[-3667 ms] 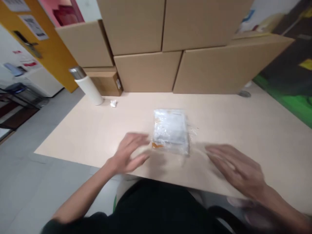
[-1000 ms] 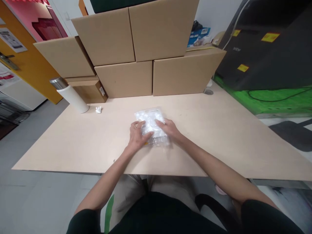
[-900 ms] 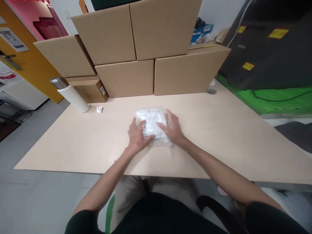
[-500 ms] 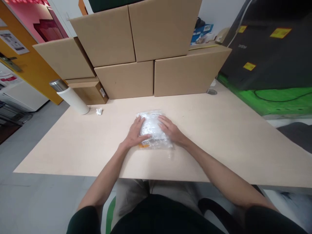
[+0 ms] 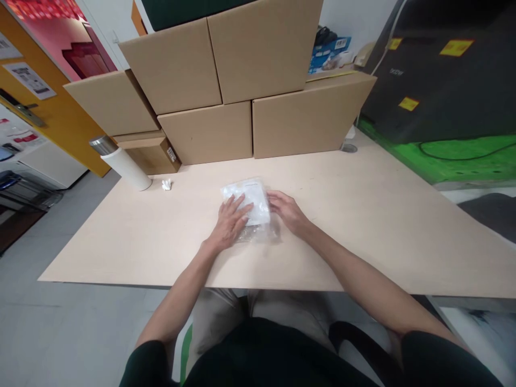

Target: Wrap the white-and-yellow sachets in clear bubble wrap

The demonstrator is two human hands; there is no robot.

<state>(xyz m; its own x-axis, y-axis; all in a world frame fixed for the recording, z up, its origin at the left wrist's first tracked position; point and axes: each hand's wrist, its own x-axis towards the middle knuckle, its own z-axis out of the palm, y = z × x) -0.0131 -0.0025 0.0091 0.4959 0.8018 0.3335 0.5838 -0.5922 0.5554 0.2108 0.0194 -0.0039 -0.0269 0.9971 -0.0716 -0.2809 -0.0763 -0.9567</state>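
Packet (image 5: pixel 258 200) lies under left grip (image 5: pixel 229 223), against right grip (image 5: pixel 289 213).

Workroom, stacked cardboard boxes (image 5: pixel 236 86), long table (image 5: pixel 355 226)

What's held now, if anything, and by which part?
Plastic-wrapped packet: left hand rests spread over its left part; right hand at its right edge, grip unclear.

Packet (image 5: pixel 259 203) partly hidden under left grip (image 5: pixel 231 219), its marks unreadably small, yellow door (image 5: pixel 60 126) cut off
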